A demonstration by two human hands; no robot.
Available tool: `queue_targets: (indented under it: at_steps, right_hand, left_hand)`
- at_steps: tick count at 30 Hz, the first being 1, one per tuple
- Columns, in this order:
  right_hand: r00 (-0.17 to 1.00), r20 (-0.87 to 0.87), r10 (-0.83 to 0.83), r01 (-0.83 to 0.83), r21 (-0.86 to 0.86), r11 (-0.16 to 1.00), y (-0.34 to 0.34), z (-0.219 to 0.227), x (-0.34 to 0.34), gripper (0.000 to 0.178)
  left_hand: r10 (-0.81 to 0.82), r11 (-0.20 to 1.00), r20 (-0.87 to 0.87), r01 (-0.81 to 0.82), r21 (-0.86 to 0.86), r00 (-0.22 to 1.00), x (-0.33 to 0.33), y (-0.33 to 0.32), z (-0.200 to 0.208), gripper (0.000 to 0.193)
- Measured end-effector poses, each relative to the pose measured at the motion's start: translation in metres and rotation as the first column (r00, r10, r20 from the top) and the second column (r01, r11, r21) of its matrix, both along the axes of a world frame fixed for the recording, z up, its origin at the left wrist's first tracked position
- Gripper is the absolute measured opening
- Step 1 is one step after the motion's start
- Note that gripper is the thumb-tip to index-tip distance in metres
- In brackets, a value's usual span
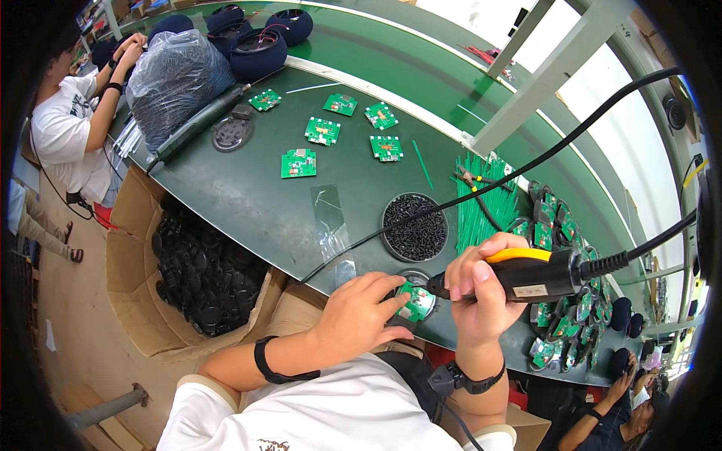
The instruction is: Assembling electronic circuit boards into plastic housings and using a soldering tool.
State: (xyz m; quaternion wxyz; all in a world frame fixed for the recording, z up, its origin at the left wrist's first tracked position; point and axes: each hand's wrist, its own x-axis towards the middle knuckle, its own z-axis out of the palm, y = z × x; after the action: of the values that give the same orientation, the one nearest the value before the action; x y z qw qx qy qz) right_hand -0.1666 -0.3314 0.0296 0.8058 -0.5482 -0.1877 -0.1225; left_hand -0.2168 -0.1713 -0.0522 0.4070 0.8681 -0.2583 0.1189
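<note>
My right hand is wrapped round a black electric screwdriver with a yellow lever on top and a cable at its rear. Its tip points left, down at a green circuit board set in a round black housing near the table's front edge. My left hand grips that housing from the left, with fingertips at the board's edge; the palm side is hidden. Just beyond both hands stands a round dish of small black screws. Whether the tip sits in a screw is too small to tell.
Several loose circuit boards lie on the green table. To the right are green strips, pliers and piled assemblies. A carton of black parts stands lower left. A cable crosses overhead. Co-workers sit left and lower right.
</note>
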Motion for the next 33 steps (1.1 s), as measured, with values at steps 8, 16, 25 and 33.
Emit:
queue_targets:
  at_steps: [8, 16, 25, 33]
  right_hand:
    - [1.0, -0.018, 0.004, -0.005, -0.026, 1.0, 0.0, -0.007, -0.001, 0.025]
    - [1.0, -0.017, 0.0, -0.001, -0.049, 0.999, 0.003, -0.009, 0.0, 0.025]
    - [0.999, -0.012, 0.036, -0.036, -0.02, 0.999, 0.001, -0.011, 0.001, 0.023]
    - [0.996, -0.001, 0.093, -0.092, -0.134, 0.987, 0.002, -0.015, -0.002, 0.023]
  left_hand:
    - [-0.005, 1.0, 0.006, 0.005, 0.028, 1.0, -0.001, 0.0, 0.001, 0.059]
    - [-0.013, 0.999, -0.004, 0.013, 0.047, 1.0, 0.0, 0.002, 0.003, 0.062]
    - [0.002, 0.998, 0.0, -0.002, 0.07, 1.0, 0.0, 0.001, 0.003, 0.061]
    - [0.002, 0.998, 0.004, -0.003, 0.061, 1.0, 0.001, 0.002, 0.0, 0.061]
